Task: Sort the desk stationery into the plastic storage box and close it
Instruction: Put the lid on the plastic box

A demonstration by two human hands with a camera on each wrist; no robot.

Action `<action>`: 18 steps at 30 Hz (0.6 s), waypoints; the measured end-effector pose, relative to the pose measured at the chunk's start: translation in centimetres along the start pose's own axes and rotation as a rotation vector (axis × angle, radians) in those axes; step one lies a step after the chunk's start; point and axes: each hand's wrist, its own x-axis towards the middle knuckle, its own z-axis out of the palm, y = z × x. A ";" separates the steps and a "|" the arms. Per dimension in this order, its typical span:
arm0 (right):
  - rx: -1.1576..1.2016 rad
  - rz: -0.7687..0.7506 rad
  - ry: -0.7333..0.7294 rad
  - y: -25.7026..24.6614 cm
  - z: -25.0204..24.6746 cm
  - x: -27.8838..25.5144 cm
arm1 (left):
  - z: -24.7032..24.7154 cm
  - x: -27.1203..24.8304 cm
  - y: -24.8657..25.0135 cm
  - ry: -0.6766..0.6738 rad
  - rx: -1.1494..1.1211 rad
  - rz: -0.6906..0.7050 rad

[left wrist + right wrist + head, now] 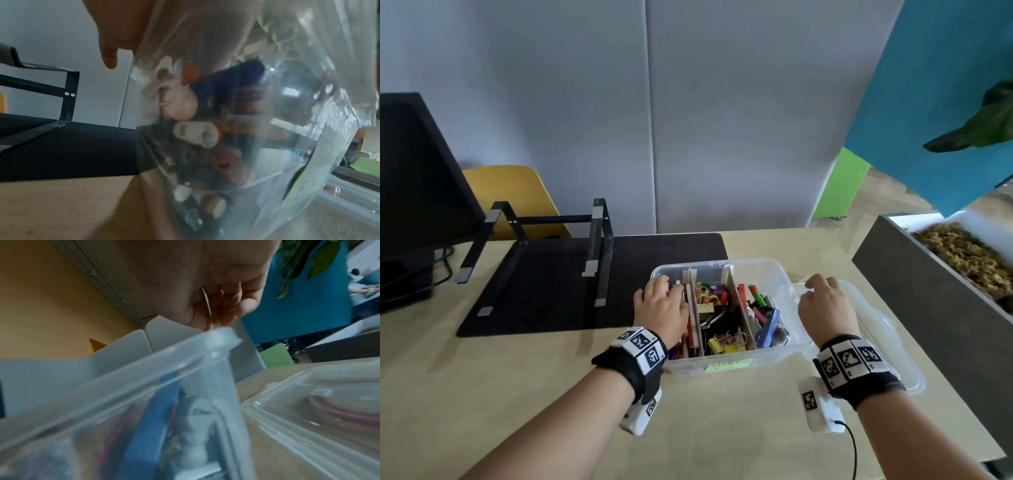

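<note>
The clear plastic storage box [767, 354] stands open on the desk, split by wooden dividers [739, 305] into three compartments full of pens, binder clips and markers. My left hand [662, 303] lies over the left compartment with its fingers stretched onto the pens [196, 136]; the thumb sits by the box's left rim. The clear lid [893, 346] lies flat on the desk to the right of the box. My right hand [822, 298] curls its fingers round the lid's far left corner. In the right wrist view a thin clear edge sits inside the curled fingers [242, 305], above the box rim [164, 363] and the lid [308, 410].
A black laptop stand [534, 250] sits on a dark mat [654, 253] left of the box, with a monitor [414, 178] further left. A grey planter [928, 291] runs along the right side. A green sticky label [727, 364] is on the box's front wall.
</note>
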 end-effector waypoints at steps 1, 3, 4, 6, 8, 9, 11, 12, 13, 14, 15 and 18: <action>0.015 0.028 0.001 0.8 0.1 0.3 | 0.0 0.0 0.0 -0.003 -0.008 -0.015; 0.037 0.107 -0.017 2.8 0.6 0.7 | -0.1 0.1 -0.1 -0.012 -0.020 -0.044; 0.034 0.155 -0.046 3.9 1.0 0.7 | -0.1 0.1 -0.1 -0.016 -0.030 -0.058; -0.005 0.219 -0.127 5.9 2.2 0.4 | -0.1 0.2 -0.2 -0.024 -0.047 -0.073; -0.072 0.217 -0.232 7.2 3.5 -0.2 | -0.1 0.3 -0.1 -0.026 -0.042 -0.079; -0.106 0.200 -0.283 7.7 4.2 -0.5 | -0.1 0.3 0.0 -0.030 -0.032 -0.092; -0.140 0.193 -0.363 8.0 5.2 -1.0 | 0.0 0.3 0.0 -0.037 -0.015 -0.151; -0.132 0.213 -0.387 8.0 5.6 -1.3 | 0.0 0.3 0.0 -0.035 -0.019 -0.191; -0.116 0.234 -0.394 8.2 5.9 -1.5 | 0.1 0.4 0.0 -0.031 -0.033 -0.224; -0.108 0.254 -0.390 8.3 6.1 -1.7 | 0.1 0.4 0.0 -0.032 -0.046 -0.242; -0.112 0.266 -0.382 8.4 6.3 -1.8 | 0.2 0.4 0.0 -0.038 -0.056 -0.248; -0.151 0.255 -0.392 8.7 6.1 -1.9 | 0.3 0.5 0.0 -0.051 -0.081 -0.245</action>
